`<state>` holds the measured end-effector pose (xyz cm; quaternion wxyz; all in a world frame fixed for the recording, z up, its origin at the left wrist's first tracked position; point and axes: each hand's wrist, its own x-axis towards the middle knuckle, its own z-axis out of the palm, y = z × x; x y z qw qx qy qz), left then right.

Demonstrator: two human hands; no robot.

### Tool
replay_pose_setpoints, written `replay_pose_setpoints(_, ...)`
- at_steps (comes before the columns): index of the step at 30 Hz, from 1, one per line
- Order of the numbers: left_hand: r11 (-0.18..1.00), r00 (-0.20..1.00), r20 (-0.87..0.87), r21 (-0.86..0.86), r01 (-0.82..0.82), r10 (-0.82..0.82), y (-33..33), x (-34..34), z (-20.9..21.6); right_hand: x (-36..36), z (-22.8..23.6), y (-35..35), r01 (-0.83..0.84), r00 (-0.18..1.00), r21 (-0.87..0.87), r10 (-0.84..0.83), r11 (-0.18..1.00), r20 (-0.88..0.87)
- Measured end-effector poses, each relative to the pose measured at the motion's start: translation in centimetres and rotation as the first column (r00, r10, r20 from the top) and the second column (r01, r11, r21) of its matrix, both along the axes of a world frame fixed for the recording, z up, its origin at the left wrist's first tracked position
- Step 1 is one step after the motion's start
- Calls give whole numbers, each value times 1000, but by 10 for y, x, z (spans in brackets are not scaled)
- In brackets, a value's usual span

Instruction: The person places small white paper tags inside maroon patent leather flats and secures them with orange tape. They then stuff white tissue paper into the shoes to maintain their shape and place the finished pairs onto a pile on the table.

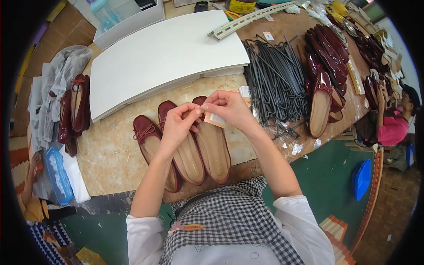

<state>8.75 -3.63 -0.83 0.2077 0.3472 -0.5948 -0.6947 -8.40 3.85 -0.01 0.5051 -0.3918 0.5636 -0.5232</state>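
Three dark red ballet flats with bows stand in a row on the table, toes away from me: a left shoe (149, 137), a middle shoe (190, 160) and a right shoe (215, 152). Over the toes of the middle and right shoes, my left hand (180, 123) and my right hand (230, 108) meet fingertip to fingertip, both pinched closed. A small white and orange paper tag (215, 119) hangs from under the right fingers. What the left fingertips pinch is too small to make out. The right shoe's bow is hidden behind the hands.
Beyond the shoes lies a stack of white sheets (172, 48), a slotted metal strip (247, 20) on its corner. Black hooked rods (278, 79) and glossy red shoes (321, 104) pile up to the right. Wrapped shoes (77, 104) and a blue basket (58, 174) are left. A co-worker (393, 126) sits far right.
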Motion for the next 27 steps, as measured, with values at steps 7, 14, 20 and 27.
replay_pose_setpoints(7,1000,999,31,13,-18,17,-1,-6,1,-1,-15,0,15,998,6,-15,1000,64)
replay_pose_setpoints(14,756,891,228,-632,-171,393,-18,-11,8,-48,6,51,377,683,-303,-484,875,-547)
replay_pose_setpoints(20,301,965,261,-921,247,4,19,-64,12,-73,-6,116,443,269,-71,-207,894,-941)
replay_pose_setpoints(27,277,897,440,-859,431,-33,17,-114,-20,-78,-18,112,374,282,-18,-132,927,-950)
